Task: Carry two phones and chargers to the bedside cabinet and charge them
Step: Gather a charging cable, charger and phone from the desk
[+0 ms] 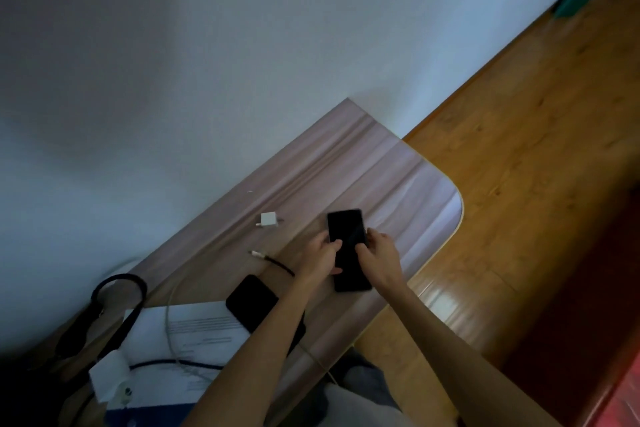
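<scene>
Two phones on your pale wood-grain desk (398,177), white wall behind, wood floor (519,149) right. Your left hand (320,255) and right hand (379,255) pinch one phone (348,246) edgewise; second phone (252,303) and white charger (268,219) lie leftward.

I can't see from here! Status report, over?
Both hands on one phone. Second phone, white charger on table. Nothing blocking.

Black slab phone (348,246) gripped between left hand (320,255) and right hand (379,258) over pale wood-grain tabletop (398,170). Left of the grip, small white cube charger plug (267,219); nearer, black braided cable (273,262). Below-left of the grip, second black phone (252,302), partly on white printed sheet (194,326).
</scene>
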Motion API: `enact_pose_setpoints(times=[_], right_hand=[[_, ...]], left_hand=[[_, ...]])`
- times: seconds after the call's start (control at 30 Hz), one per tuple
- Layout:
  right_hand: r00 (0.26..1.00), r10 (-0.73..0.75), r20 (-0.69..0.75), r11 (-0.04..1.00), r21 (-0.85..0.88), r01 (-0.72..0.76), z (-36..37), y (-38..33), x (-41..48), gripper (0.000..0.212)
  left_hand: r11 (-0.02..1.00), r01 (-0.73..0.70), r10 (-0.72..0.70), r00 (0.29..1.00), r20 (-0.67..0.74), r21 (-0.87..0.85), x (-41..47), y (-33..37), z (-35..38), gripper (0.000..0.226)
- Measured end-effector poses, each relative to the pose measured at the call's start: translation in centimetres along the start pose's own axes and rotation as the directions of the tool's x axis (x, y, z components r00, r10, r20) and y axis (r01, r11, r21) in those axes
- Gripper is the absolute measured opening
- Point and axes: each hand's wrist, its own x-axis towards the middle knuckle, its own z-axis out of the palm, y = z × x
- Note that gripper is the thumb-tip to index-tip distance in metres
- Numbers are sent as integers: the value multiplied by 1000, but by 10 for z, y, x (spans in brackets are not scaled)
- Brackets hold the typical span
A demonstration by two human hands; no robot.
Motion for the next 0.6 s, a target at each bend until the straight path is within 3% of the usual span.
enact_pose_setpoints(times=[0.2, 0.33, 0.43, 0.5, 0.6], right_hand=[[999, -27, 37, 999, -46, 29, 2, 9, 3, 24], [999, 18, 41, 999, -29, -17, 7, 7, 0, 45], [1000, -6, -24, 993, -122, 3, 23, -2, -11, 50], [995, -94, -17, 970, -226, 88, 40, -13, -22, 45], [981, -94, 167, 951, -276, 138, 71, -29, -40, 28]], left_hand=[[999, 36, -36, 999, 13, 13, 5, -7, -4, 17], [996, -44, 44, 999, -3, 78, -3, -16, -11, 37], [981, -124, 138, 987, -81, 151, -13, -32, -24, 45], [980, -151, 171, 972, -163, 131, -22, -43, -38, 35], [978, -147, 182, 947, -264, 147, -36, -65, -66, 24]])
